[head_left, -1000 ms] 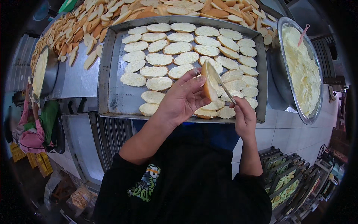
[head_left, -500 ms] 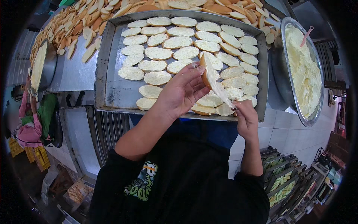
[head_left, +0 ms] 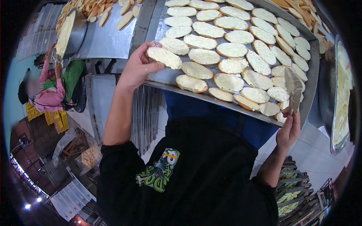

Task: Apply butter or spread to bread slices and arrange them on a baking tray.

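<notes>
My left hand (head_left: 135,69) grips an oval bread slice (head_left: 164,57) coated with pale cream, held at the left part of a metal tray (head_left: 315,75). The tray holds several rows of oval slices (head_left: 239,37) with cream on their tops. In my right hand (head_left: 288,132) is a flat spreading knife (head_left: 292,84), its cream-smeared blade pointing up over the tray's right side.
A steel bowl of cream (head_left: 341,98) stands at the right, another bowl (head_left: 77,34) at the upper left near loose bread slices (head_left: 124,22). A co-worker in pink (head_left: 51,98) is at the left. Stacked racks (head_left: 290,192) stand lower right.
My left hand has moved leftward with the slice, which is now tilted cream side up. My right hand has moved right, knife raised, away from the slice. The view has swung leftward.
</notes>
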A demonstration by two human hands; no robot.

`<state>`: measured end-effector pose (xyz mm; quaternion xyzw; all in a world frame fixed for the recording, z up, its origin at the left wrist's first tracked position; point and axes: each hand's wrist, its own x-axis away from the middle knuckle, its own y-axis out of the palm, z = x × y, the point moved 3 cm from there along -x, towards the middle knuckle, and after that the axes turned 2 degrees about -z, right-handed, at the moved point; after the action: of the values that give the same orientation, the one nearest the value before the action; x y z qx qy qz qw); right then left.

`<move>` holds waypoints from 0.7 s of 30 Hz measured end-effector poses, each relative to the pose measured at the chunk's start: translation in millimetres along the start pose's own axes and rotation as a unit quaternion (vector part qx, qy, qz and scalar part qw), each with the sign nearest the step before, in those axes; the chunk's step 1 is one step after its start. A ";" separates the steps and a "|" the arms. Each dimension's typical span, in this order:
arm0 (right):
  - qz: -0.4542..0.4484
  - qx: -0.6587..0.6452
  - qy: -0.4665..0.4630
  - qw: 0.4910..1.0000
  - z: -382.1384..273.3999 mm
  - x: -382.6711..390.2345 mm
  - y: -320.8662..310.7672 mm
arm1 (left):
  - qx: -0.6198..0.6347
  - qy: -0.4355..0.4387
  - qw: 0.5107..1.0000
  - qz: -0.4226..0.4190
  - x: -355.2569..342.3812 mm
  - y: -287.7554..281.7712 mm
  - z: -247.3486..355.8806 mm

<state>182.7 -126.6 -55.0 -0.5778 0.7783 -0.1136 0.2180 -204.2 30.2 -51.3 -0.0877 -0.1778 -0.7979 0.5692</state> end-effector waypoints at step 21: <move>-0.003 -0.003 -0.008 1.000 -9.1 -3.9 7.6 | -0.438 0.045 0.891 0.106 -3.9 -11.7 -14.0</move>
<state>172.9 -121.3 -49.4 -0.5818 0.7751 -0.1072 0.2219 -212.9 31.7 -67.8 -0.3105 0.2263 -0.7326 0.5619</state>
